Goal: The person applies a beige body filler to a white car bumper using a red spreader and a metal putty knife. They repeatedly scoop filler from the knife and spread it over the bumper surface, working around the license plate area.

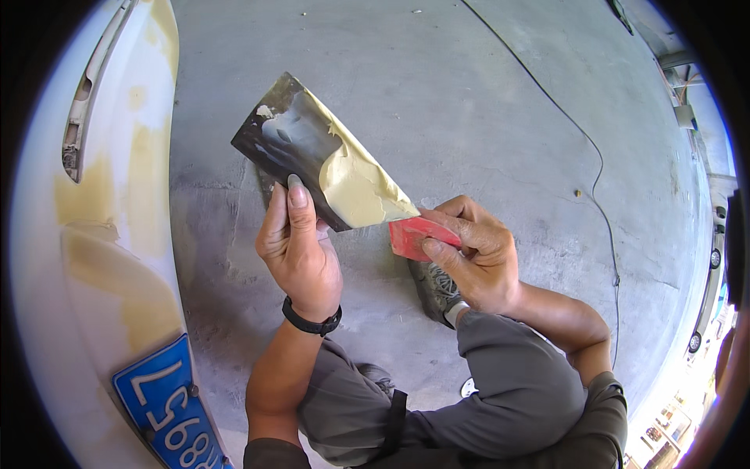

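Note:
My left hand grips a dark, flat rectangular board by its lower left part, thumb on top. A thick layer of pale yellow paste covers the board's right side, with smaller smears elsewhere on it. My right hand pinches a small red flat spreader between thumb and fingers, right at the paste-covered lower right corner of the board. Whether the spreader touches the paste is hard to tell.
A white car panel with yellowish patches and a blue plate runs along my left. Beneath me lies grey concrete floor, crossed by a black cable at the right. My bent legs and shoe are below; cars stand at the far right.

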The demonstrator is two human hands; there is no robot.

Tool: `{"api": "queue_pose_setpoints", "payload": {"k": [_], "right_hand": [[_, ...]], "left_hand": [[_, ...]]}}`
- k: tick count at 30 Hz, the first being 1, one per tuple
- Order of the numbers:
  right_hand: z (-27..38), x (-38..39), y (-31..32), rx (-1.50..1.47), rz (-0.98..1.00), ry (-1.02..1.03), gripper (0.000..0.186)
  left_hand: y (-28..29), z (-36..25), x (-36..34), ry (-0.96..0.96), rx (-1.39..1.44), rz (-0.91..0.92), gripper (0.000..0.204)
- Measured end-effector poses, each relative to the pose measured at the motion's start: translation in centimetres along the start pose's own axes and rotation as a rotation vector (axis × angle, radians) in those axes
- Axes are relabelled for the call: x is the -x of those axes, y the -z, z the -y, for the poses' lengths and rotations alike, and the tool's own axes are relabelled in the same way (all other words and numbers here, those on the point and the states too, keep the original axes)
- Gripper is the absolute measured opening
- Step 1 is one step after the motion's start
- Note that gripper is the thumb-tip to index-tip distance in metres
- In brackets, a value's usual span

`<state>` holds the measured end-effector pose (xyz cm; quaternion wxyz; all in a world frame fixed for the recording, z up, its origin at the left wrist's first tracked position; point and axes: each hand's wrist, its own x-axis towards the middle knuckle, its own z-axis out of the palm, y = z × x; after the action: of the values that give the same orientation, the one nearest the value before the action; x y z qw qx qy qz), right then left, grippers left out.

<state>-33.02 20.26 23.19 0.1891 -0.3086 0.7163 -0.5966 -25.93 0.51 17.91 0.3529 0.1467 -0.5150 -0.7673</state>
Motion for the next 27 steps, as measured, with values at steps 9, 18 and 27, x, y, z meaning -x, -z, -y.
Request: {"api": "queue_pose_setpoints", "payload": {"k": [9, 18, 27], "right_hand": [[-1.4, 0.1, -0.5, -0.129, -0.031, -0.015, 0.025], [-1.6, -0.5, 1.6, -0.543, -0.213, 0.082, 0.015], [-0.9, 0.2, 0.9, -0.674, -0.346, 0.085, 0.019]], "left_hand": [[0.5, -0.5, 0.4, 0.076, -0.111, -0.067, 0.028], [1.0, -0.6, 1.0, 0.101, -0.122, -0.031, 0.029], [1.6, -0.6, 1.4, 0.132, -0.003, -0.005, 0.032]]}}
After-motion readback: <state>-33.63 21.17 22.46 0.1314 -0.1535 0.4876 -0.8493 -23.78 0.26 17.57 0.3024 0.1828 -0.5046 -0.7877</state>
